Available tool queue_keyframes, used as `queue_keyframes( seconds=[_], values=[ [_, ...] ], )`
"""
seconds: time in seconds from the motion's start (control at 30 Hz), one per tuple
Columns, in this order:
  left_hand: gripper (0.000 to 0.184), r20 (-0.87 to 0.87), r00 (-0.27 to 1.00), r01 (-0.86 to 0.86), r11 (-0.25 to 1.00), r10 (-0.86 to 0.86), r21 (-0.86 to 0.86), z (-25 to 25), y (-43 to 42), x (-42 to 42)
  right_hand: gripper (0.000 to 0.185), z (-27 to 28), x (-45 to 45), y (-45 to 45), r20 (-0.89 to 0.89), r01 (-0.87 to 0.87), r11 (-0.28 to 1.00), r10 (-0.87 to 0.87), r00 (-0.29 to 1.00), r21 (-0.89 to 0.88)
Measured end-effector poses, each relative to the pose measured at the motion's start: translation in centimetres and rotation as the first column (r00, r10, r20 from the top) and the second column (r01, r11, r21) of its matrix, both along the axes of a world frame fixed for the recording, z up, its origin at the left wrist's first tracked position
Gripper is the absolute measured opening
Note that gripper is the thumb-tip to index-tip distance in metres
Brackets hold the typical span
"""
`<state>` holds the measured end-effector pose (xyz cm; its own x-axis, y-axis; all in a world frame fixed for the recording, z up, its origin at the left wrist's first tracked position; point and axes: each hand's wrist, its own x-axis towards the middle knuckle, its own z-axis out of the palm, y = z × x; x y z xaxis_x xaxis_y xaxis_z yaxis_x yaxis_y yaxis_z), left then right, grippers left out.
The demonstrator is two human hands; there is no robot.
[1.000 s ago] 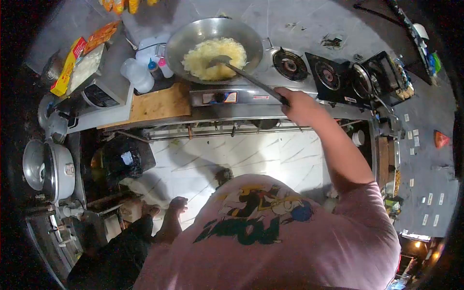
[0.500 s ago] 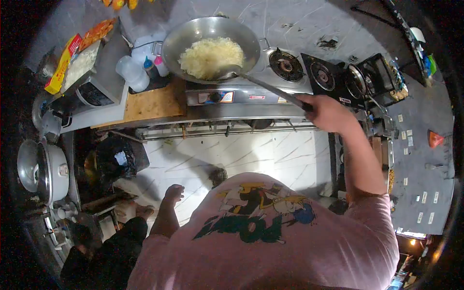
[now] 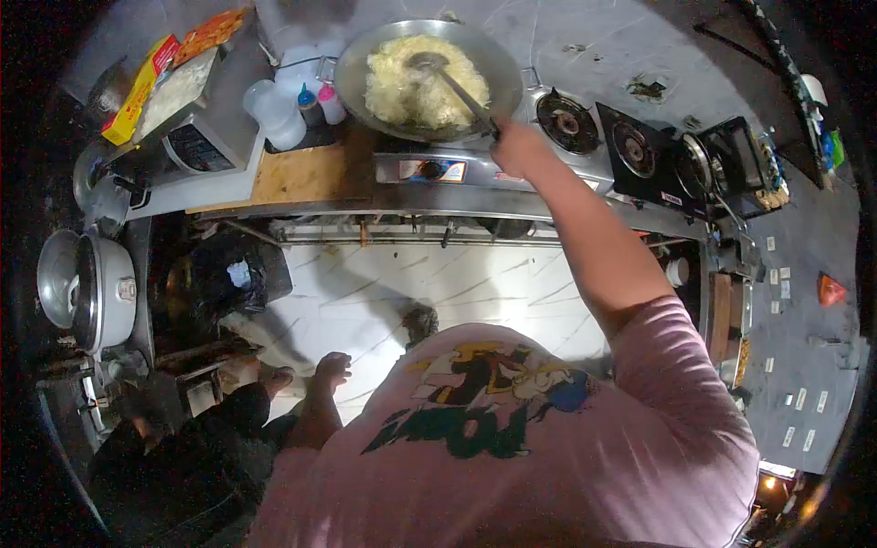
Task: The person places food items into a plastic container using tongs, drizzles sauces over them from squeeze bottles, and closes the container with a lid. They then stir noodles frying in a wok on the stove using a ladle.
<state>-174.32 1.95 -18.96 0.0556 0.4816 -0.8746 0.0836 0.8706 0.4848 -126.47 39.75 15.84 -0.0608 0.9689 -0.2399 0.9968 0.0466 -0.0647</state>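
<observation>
My right hand point(image 3: 523, 151) is wrapped round the dark handle end of a long metal ladle point(image 3: 466, 99). Its head rests among pale yellow, stringy food point(image 3: 393, 75) in a large steel wok point(image 3: 504, 64), on the left part of a steel gas stove point(image 3: 566, 164). What the food is, I cannot make out; liquid shows around it near the wok's front. Down by my left side, my left hand point(image 3: 333, 367) hangs over the floor with its fingers loosely bent and apart, holding nothing I can see.
Left of the wok stand squeeze bottles point(image 3: 311, 108), a clear plastic jug point(image 3: 276, 114) and a wooden board point(image 3: 292, 178). Bare burners point(image 3: 568, 123) lie to its right. A rice cooker point(image 3: 114, 290) is far left. Another person's dark clothing point(image 3: 196, 457) shows at lower left.
My right hand has moved left and up with the ladle, whose head went from the wok's front edge to farther back in the food. The view has shifted slightly; my left hand stays low.
</observation>
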Motion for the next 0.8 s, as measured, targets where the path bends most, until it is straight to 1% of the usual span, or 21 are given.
queue_keyframes(
  seconds=[0.07, 0.13, 0.17, 0.2, 0.23, 0.27, 0.3, 0.33, 0.37, 0.43, 0.5, 0.57, 0.6, 0.63, 0.67, 0.7, 0.73, 0.77, 0.8],
  values=[
    [0.029, -0.003, 1.000, -0.031, 1.000, 0.031, -0.006, -0.3, -1.1, -0.3, 0.050, -0.5, -0.2, 0.7, -0.146, 0.041, 0.994, -0.026, 0.989, 0.102],
    [0.032, 0.067, 0.995, -0.074, 0.997, 0.072, 0.017, -0.6, -2.1, -0.7, 0.050, 0.0, -0.5, 0.5, -0.171, 0.042, 0.995, -0.026, 0.985, 0.091],
    [0.032, 0.066, 0.995, -0.070, 0.997, 0.069, 0.018, -0.8, -2.4, -0.9, 0.050, 0.2, -0.6, 0.4, -0.195, 0.045, 0.996, -0.028, 0.980, 0.082],
    [0.034, 0.018, 1.000, -0.023, 1.000, 0.023, 0.004, -0.7, -2.6, -0.9, 0.050, 0.4, -0.6, 0.1, -0.195, 0.050, 0.995, -0.033, 0.980, 0.082],
    [0.035, -0.030, 0.999, 0.024, 1.000, -0.024, -0.012, -0.6, -2.7, -0.8, 0.052, 0.5, -0.6, -0.3, -0.167, 0.008, 0.999, -0.001, 0.986, 0.044],
    [0.035, -0.029, 0.999, 0.030, 0.999, -0.031, -0.011, -0.6, -2.5, -1.0, 0.055, 0.6, -0.5, -0.7, -0.140, -0.032, 0.999, 0.032, 0.990, 0.006],
    [0.035, 0.021, 0.999, 0.041, 0.999, -0.041, 0.004, -1.4, -2.6, -1.5, 0.055, 0.7, 0.0, -1.4, -0.140, -0.025, 1.000, 0.025, 0.990, 0.006],
    [0.036, 0.070, 0.996, 0.051, 0.999, -0.052, 0.019, -1.5, -2.4, -1.7, 0.056, 0.9, 0.8, -2.4, -0.251, -0.101, 0.995, 0.104, 0.962, 0.024],
    [0.036, 0.071, 0.996, 0.056, 0.998, -0.058, 0.020, -1.7, -2.2, -1.7, 0.058, 1.2, 1.6, -3.4, -0.356, -0.175, 0.983, 0.181, 0.917, 0.051],
    [0.037, 0.000, 0.998, 0.061, 0.998, -0.061, -0.001, -1.3, -1.2, -1.1, 0.059, 3.1, 3.0, -6.0, -0.319, -0.158, 0.986, 0.164, 0.933, 0.044],
    [0.037, -0.005, 0.996, 0.092, 0.995, -0.092, -0.026, -1.5, 0.6, -0.8, 0.060, 5.3, 4.6, -8.2, -0.280, -0.140, 0.989, 0.145, 0.949, 0.039],
    [0.037, -0.011, 0.992, 0.122, 0.991, -0.123, -0.051, -2.0, 2.2, -0.9, 0.064, 7.2, 6.4, -9.9, -0.230, -0.088, 0.996, 0.080, 0.970, -0.025],
    [0.037, 0.047, 0.994, 0.100, 0.992, -0.097, -0.071, -2.8, 2.9, -1.2, 0.064, 8.2, 7.0, -10.8, -0.229, -0.082, 0.996, 0.075, 0.971, -0.023],
    [0.038, 0.104, 0.992, 0.078, 0.993, -0.069, -0.093, -2.6, 3.7, -1.0, 0.065, 9.3, 7.5, -11.6, -0.156, -0.062, 0.998, 0.058, 0.986, -0.022],
    [0.038, 0.104, 0.992, 0.082, 0.992, -0.072, -0.092, -2.3, 4.1, -0.5, 0.066, 10.1, 8.1, -12.2, -0.083, -0.044, 0.999, 0.042, 0.996, -0.020],
    [0.038, -0.025, 0.994, 0.104, 0.992, -0.106, -0.071, -0.9, 4.8, 0.8, 0.066, 10.8, 9.4, -12.7, -0.083, -0.041, 0.999, 0.039, 0.996, -0.020],
    [0.038, -0.153, 0.979, 0.127, 0.991, -0.133, -0.053, 0.0, 5.1, 1.6, 0.064, 11.3, 10.9, -13.2, -0.094, -0.050, 0.998, 0.052, 0.994, 0.023],
    [0.038, -0.153, 0.979, 0.127, 0.990, -0.134, -0.053, 0.1, 5.2, 1.6, 0.062, 11.9, 11.5, -13.6, -0.105, -0.060, 0.996, 0.067, 0.992, 0.066],
    [0.039, -0.155, 0.978, 0.138, 0.990, -0.140, -0.028, 0.0, 5.2, 1.6, 0.062, 13.6, 11.0, -14.0, -0.105, -0.060, 0.996, 0.066, 0.992, 0.064]
  ],
)
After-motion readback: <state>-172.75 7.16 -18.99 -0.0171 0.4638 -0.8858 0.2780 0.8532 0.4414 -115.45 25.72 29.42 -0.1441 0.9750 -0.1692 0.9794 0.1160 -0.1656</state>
